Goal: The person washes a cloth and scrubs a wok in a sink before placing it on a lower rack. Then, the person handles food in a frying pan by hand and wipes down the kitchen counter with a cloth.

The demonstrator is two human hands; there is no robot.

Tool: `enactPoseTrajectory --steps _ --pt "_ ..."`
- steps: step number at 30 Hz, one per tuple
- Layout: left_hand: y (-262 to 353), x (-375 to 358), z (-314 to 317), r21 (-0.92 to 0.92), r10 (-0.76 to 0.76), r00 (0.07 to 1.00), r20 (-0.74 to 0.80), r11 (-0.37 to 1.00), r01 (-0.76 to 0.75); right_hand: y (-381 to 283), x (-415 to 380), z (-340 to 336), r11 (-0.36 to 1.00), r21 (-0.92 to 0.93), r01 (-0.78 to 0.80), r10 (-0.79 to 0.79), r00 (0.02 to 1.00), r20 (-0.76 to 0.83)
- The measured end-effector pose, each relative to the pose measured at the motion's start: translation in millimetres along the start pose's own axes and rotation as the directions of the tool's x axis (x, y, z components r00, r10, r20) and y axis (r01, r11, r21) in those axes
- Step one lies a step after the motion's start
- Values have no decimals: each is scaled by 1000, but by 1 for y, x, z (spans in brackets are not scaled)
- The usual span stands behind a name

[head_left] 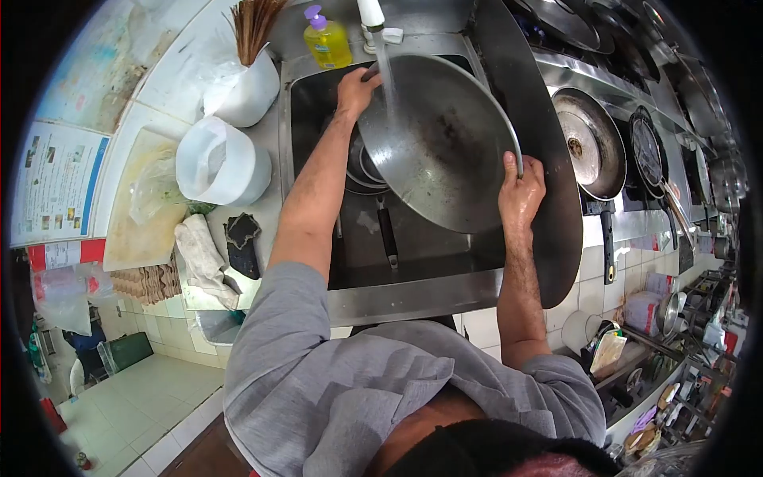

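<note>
A large dark wok [453, 151] is held tilted over the sink [445, 270], its inside facing me. My left hand [358, 91] is closed on a handle at the wok's upper left rim. At the right rim, my right hand [522, 187] grips the edge, with the thumb on the inner face. Water [389, 83] runs from the white-tipped faucet [371, 16] onto the wok's inside. Under the wok lies a pan with a black handle [387, 234], mostly hidden. Dark marks show on the wok's middle.
Left of the sink stand a white bucket [222, 163], a cloth [208, 258] and a dark scouring pad [242, 230]. A yellow soap bottle [327, 40] is behind the sink. To the right, a frying pan [588, 143] rests on the stove beyond the sink's steel side wall [556, 222].
</note>
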State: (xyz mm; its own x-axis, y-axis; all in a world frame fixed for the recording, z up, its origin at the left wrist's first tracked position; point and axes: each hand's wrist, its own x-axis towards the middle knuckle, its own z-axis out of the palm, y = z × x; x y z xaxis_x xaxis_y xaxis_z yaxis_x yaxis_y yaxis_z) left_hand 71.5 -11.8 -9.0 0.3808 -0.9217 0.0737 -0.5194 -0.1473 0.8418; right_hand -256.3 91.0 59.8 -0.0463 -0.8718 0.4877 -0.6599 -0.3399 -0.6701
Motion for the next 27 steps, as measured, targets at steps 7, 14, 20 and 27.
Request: enactPoseTrajectory --steps 7,14,20,27 --pt "67 0 17 -42 313 946 88 950 -310 7 9 10 996 -78 -35 40 997 68" --pt "73 -17 13 58 435 831 347 874 -482 -8 38 58 970 -235 56 8 964 264" --pt "25 -23 28 -420 -54 997 51 905 70 -24 45 44 956 -292 18 75 950 304" --pt "26 -23 53 -234 158 987 1 960 -154 -35 43 18 930 -366 15 99 951 292"
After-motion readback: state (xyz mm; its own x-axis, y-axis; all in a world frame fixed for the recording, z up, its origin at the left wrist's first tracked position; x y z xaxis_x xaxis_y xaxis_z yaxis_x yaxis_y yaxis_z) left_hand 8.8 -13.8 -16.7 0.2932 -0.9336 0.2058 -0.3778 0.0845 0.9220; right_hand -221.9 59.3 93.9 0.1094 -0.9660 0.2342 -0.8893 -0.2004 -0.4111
